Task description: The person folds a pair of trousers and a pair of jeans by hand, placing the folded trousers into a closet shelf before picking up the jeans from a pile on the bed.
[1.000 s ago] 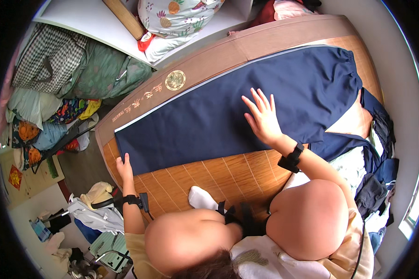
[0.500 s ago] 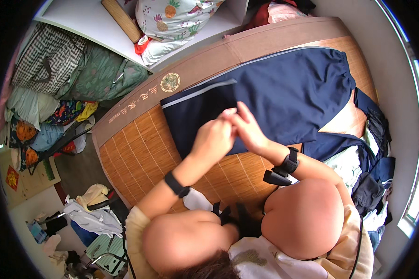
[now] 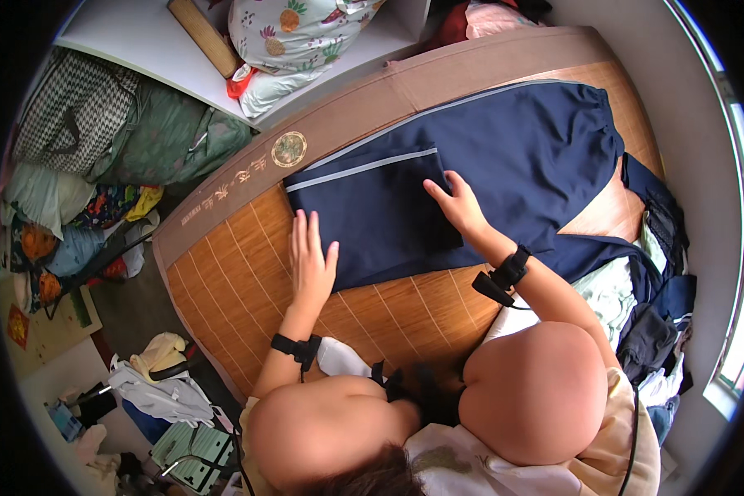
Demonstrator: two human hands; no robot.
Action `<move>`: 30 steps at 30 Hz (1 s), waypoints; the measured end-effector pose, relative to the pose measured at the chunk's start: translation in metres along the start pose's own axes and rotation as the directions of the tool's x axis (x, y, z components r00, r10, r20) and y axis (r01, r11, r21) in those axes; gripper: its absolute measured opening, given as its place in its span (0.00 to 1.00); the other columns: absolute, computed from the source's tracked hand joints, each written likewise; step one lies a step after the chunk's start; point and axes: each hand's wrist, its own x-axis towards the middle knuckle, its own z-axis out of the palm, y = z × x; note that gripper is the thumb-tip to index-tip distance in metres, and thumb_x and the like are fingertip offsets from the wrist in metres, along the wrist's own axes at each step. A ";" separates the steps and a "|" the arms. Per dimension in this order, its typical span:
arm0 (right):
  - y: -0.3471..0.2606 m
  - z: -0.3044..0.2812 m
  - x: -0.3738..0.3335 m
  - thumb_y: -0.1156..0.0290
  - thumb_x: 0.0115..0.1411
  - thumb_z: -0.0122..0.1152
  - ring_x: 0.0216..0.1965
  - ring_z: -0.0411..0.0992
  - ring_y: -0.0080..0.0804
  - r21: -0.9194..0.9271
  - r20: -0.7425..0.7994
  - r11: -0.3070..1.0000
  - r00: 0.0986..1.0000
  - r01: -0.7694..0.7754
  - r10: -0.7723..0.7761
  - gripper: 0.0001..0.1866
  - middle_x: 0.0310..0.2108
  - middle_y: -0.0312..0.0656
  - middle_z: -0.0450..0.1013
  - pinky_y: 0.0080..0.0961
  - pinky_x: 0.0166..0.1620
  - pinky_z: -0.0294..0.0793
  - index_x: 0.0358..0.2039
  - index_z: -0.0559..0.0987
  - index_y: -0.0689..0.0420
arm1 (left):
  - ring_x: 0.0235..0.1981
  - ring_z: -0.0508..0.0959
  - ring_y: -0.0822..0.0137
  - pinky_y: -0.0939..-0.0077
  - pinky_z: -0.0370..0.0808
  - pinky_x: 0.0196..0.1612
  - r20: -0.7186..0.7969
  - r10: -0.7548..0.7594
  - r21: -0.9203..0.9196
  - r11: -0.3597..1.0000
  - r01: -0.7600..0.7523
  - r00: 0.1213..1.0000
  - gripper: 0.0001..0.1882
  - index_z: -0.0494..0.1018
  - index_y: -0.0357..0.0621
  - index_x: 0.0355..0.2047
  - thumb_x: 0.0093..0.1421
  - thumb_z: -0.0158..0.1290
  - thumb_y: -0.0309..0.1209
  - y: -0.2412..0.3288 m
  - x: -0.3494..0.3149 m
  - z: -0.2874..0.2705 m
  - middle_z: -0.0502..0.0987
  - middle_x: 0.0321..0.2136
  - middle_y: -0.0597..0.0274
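Navy trousers [image 3: 512,157] with a pale side stripe lie on the bamboo mat, their gathered waist at the far right. The lower leg end is folded back over itself as a flat panel [image 3: 372,198]. At the left fold my left hand [image 3: 310,260] lies with fingers stretched out, touching the cloth's edge. My right hand [image 3: 460,208] rests at the right edge of the folded panel, thumb and fingers apart. Neither hand grasps the cloth. Black bands circle both wrists.
The bamboo mat [image 3: 231,273] has a brown fabric border. Piled clothes [image 3: 653,331] lie along the right wall. A white shelf [image 3: 132,41] holds a pineapple-print bag [image 3: 285,37]. Bags and clothes [image 3: 74,124] are heaped at the left; a green case [image 3: 194,455] stands at lower left.
My hands were together above the fold and have moved apart, the left toward the near left and the right to the right. The folded panel now lies flatter and reaches further right.
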 end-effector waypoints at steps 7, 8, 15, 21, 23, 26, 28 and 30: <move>-0.070 -0.013 -0.021 0.69 0.57 0.56 0.36 0.74 0.46 -0.007 -0.013 0.989 0.989 0.149 -0.149 0.18 0.38 0.53 0.73 0.27 0.40 0.72 0.48 0.70 0.59 | 0.59 0.59 0.49 0.61 0.56 0.60 -0.121 -0.368 -0.530 0.809 0.253 0.922 0.36 0.47 0.38 0.61 0.58 0.52 0.33 -0.021 -0.007 0.037 0.54 0.59 0.43; -0.080 -0.020 -0.025 0.72 0.57 0.56 0.37 0.74 0.46 -0.058 -0.011 0.990 0.992 0.128 -0.129 0.17 0.38 0.53 0.73 0.26 0.41 0.72 0.48 0.70 0.59 | 0.55 0.64 0.52 0.63 0.62 0.56 -0.115 -0.440 -0.597 0.747 0.292 0.891 0.35 0.48 0.39 0.61 0.57 0.53 0.32 -0.016 -0.003 0.036 0.56 0.58 0.44; -0.052 -0.042 0.004 0.76 0.55 0.56 0.37 0.71 0.55 -0.085 -0.147 0.962 0.952 0.259 -0.269 0.29 0.36 0.58 0.73 0.32 0.38 0.72 0.57 0.62 0.46 | 0.42 0.73 0.64 0.72 0.70 0.45 -0.048 -0.409 -0.424 0.834 0.352 0.911 0.28 0.58 0.37 0.55 0.55 0.55 0.27 -0.038 -0.007 0.054 0.69 0.47 0.51; 0.029 -0.062 0.033 0.63 0.51 0.64 0.41 0.73 0.43 0.049 -0.016 0.995 0.996 -0.089 0.090 0.25 0.36 0.53 0.74 0.34 0.41 0.71 0.45 0.70 0.64 | 0.39 0.74 0.60 0.70 0.70 0.43 0.034 -0.434 -0.608 0.706 0.363 0.900 0.21 0.63 0.35 0.47 0.56 0.53 0.30 -0.034 0.001 0.057 0.73 0.39 0.50; 0.039 -0.052 0.024 0.60 0.51 0.63 0.41 0.73 0.44 -0.077 -0.082 0.997 0.996 0.009 -0.015 0.25 0.36 0.54 0.74 0.34 0.41 0.71 0.43 0.70 0.65 | 0.36 0.75 0.55 0.67 0.70 0.41 0.081 -0.465 -0.625 0.666 0.408 0.882 0.18 0.66 0.34 0.42 0.57 0.52 0.34 -0.036 -0.002 0.056 0.74 0.35 0.48; 0.030 -0.036 0.006 0.53 0.54 0.58 0.36 0.71 0.55 -0.393 -0.159 0.913 0.969 0.111 -0.187 0.25 0.31 0.59 0.72 0.40 0.38 0.71 0.38 0.70 0.65 | 0.33 0.75 0.55 0.66 0.70 0.38 0.179 -0.498 -0.563 0.656 0.503 0.849 0.15 0.67 0.33 0.35 0.59 0.50 0.36 -0.030 -0.007 0.050 0.75 0.29 0.47; 0.008 -0.026 -0.008 0.55 0.56 0.57 0.33 0.70 0.58 -0.404 -0.109 0.915 0.992 0.007 -0.056 0.21 0.28 0.59 0.71 0.44 0.34 0.70 0.35 0.68 0.63 | 0.33 0.75 0.53 0.65 0.69 0.38 0.066 -0.520 -0.567 0.682 0.461 0.851 0.17 0.66 0.33 0.33 0.60 0.47 0.39 -0.038 -0.016 0.053 0.74 0.30 0.46; 0.010 -0.008 -0.015 0.58 0.58 0.54 0.30 0.69 0.61 -0.359 -0.057 0.926 0.988 0.117 -0.147 0.17 0.24 0.60 0.70 0.48 0.30 0.67 0.32 0.65 0.61 | 0.30 0.73 0.54 0.66 0.68 0.39 -0.027 -0.528 -0.558 0.713 0.425 0.849 0.17 0.66 0.32 0.34 0.62 0.46 0.39 -0.054 -0.028 0.047 0.73 0.29 0.47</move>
